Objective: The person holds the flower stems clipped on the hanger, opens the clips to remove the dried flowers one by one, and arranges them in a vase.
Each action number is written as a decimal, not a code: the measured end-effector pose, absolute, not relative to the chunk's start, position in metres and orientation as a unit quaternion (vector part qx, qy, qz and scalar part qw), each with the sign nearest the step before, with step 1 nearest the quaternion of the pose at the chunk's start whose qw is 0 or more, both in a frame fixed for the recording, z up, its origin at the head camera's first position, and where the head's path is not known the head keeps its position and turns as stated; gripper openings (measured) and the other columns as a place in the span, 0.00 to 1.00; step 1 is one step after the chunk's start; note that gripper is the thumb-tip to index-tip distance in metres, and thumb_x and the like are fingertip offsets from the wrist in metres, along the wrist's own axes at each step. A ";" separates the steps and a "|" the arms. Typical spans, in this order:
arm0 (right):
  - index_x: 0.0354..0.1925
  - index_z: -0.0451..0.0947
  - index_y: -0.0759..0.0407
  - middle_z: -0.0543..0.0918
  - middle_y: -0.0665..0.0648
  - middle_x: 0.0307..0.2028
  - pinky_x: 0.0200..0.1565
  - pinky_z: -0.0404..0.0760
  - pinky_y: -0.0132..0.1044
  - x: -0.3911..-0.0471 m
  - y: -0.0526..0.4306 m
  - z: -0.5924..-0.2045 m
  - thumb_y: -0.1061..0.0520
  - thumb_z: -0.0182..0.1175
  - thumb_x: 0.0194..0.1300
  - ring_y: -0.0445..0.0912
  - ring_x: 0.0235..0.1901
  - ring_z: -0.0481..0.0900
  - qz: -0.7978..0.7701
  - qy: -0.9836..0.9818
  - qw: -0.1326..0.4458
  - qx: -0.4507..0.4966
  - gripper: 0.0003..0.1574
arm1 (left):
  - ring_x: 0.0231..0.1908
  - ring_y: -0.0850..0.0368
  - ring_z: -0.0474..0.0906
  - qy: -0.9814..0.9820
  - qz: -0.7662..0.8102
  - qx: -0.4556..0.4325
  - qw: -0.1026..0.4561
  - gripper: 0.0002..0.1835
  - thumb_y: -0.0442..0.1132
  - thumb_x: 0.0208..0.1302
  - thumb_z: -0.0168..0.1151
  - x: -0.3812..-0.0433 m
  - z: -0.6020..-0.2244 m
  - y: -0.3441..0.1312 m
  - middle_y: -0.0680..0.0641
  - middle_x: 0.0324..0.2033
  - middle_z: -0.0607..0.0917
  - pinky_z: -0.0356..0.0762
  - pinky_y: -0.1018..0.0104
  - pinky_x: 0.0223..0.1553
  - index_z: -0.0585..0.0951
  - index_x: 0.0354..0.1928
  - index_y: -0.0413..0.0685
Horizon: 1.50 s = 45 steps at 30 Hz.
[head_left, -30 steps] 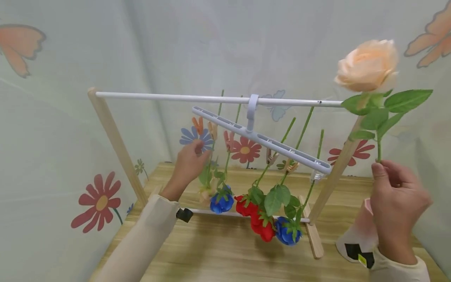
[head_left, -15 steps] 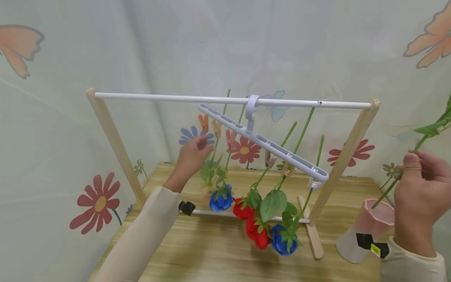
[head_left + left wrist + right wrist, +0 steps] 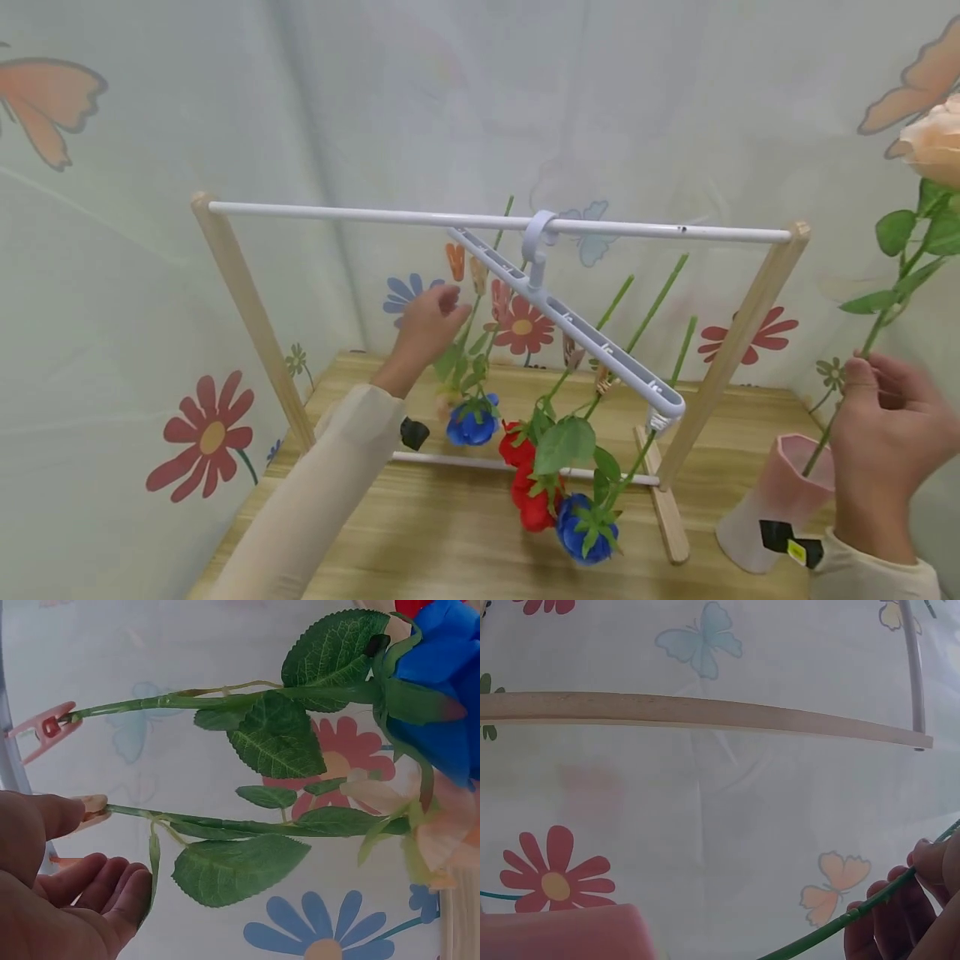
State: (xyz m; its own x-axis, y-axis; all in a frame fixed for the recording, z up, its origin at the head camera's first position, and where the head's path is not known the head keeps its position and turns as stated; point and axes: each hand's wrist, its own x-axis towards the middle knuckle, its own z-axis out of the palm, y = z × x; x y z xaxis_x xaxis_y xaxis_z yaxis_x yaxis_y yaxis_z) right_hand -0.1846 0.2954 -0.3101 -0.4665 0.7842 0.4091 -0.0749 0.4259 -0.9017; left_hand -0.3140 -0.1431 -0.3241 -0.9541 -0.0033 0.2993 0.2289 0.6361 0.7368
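My right hand [image 3: 888, 442] pinches the green stem of a peach rose [image 3: 937, 146], held upright with its bloom partly past the frame edge. The stem's lower end overlaps the mouth of a pink-and-white vase [image 3: 798, 487]. My left hand [image 3: 427, 329] is beside the left end of a pale clip hanger [image 3: 600, 350], fingers loosely bent and thumb apart. In the left wrist view its thumb is right by a beige clip [image 3: 94, 804] with a pale rose hanging from it. A pink clip [image 3: 49, 731] grips a blue rose's stem. Red roses [image 3: 534, 504] and another blue rose [image 3: 587, 529] hang upside down.
The hanger hooks over a white rod [image 3: 337, 215] between two wooden posts [image 3: 251, 321]. An orange clip [image 3: 454, 261] hangs at the hanger's left end. Below is a wood-grain table [image 3: 450, 558], with a patterned curtain [image 3: 420, 100] behind.
The hanger has turned on the rod, its left end swinging rightward and back. My left hand has shifted right. My right hand has carried the peach rose rightward, its stem end now over the vase mouth.
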 end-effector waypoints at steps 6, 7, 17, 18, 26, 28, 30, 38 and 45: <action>0.56 0.85 0.45 0.74 0.24 0.33 0.41 0.69 0.19 -0.183 0.300 -0.320 0.44 0.60 0.73 0.25 0.34 0.69 0.477 -0.717 0.434 -0.264 0.18 | 0.56 0.44 0.82 -0.904 -0.398 -0.067 0.142 0.24 0.48 0.71 0.62 -0.320 -0.325 -0.127 0.40 0.56 0.84 0.82 0.50 0.59 0.77 0.63 0.42; 0.56 0.85 0.45 0.74 0.24 0.33 0.41 0.69 0.19 -0.183 0.300 -0.322 0.45 0.60 0.73 0.25 0.34 0.70 0.477 -0.716 0.436 -0.264 0.18 | 0.56 0.44 0.82 -0.906 -0.394 -0.068 0.142 0.24 0.48 0.71 0.63 -0.321 -0.325 -0.124 0.40 0.56 0.85 0.82 0.51 0.58 0.77 0.62 0.42; 0.54 0.86 0.48 0.72 0.22 0.28 0.36 0.67 0.16 -0.181 0.303 -0.327 0.46 0.61 0.72 0.22 0.30 0.69 0.463 -0.716 0.446 -0.271 0.17 | 0.42 0.47 0.84 -0.903 -0.393 -0.049 0.166 0.16 0.44 0.69 0.66 -0.325 -0.321 -0.101 0.41 0.42 0.88 0.85 0.56 0.44 0.82 0.49 0.39; 0.54 0.86 0.49 0.72 0.22 0.28 0.36 0.67 0.16 -0.181 0.303 -0.328 0.46 0.61 0.72 0.22 0.30 0.69 0.462 -0.717 0.446 -0.272 0.17 | 0.41 0.47 0.84 -0.900 -0.400 -0.047 0.167 0.14 0.43 0.69 0.66 -0.324 -0.322 -0.102 0.42 0.41 0.88 0.84 0.57 0.43 0.83 0.48 0.39; 0.55 0.86 0.44 0.71 0.22 0.29 0.35 0.66 0.16 -0.183 0.310 -0.338 0.45 0.61 0.72 0.23 0.30 0.69 0.454 -0.720 0.449 -0.274 0.17 | 0.36 0.49 0.82 -0.894 -0.411 -0.048 0.168 0.09 0.40 0.70 0.63 -0.323 -0.325 -0.109 0.43 0.37 0.87 0.82 0.61 0.37 0.83 0.44 0.41; 0.55 0.85 0.44 0.70 0.22 0.29 0.35 0.66 0.16 -0.183 0.309 -0.339 0.45 0.60 0.73 0.22 0.30 0.69 0.448 -0.723 0.447 -0.278 0.17 | 0.37 0.49 0.82 -0.895 -0.412 -0.045 0.167 0.09 0.40 0.71 0.62 -0.322 -0.324 -0.111 0.42 0.38 0.87 0.82 0.59 0.39 0.83 0.45 0.41; 0.56 0.85 0.45 0.69 0.21 0.28 0.36 0.65 0.16 -0.182 0.308 -0.339 0.45 0.60 0.73 0.22 0.30 0.68 0.442 -0.726 0.445 -0.283 0.17 | 0.39 0.48 0.82 -0.896 -0.410 -0.041 0.164 0.10 0.40 0.71 0.61 -0.320 -0.322 -0.112 0.42 0.40 0.87 0.83 0.58 0.41 0.82 0.46 0.40; 0.56 0.85 0.52 0.67 0.21 0.27 0.36 0.64 0.16 -0.179 0.300 -0.337 0.48 0.59 0.73 0.21 0.30 0.66 0.439 -0.729 0.432 -0.300 0.19 | 0.44 0.47 0.85 -0.895 -0.416 -0.033 0.156 0.14 0.41 0.71 0.61 -0.316 -0.320 -0.122 0.41 0.45 0.88 0.84 0.56 0.44 0.81 0.52 0.41; 0.54 0.85 0.42 0.69 0.22 0.28 0.38 0.65 0.18 -0.180 0.307 -0.347 0.48 0.62 0.71 0.21 0.31 0.68 0.457 -0.724 0.423 -0.296 0.15 | 0.44 0.47 0.84 -0.894 -0.417 -0.036 0.156 0.14 0.42 0.71 0.62 -0.312 -0.322 -0.133 0.41 0.44 0.89 0.84 0.54 0.47 0.83 0.50 0.40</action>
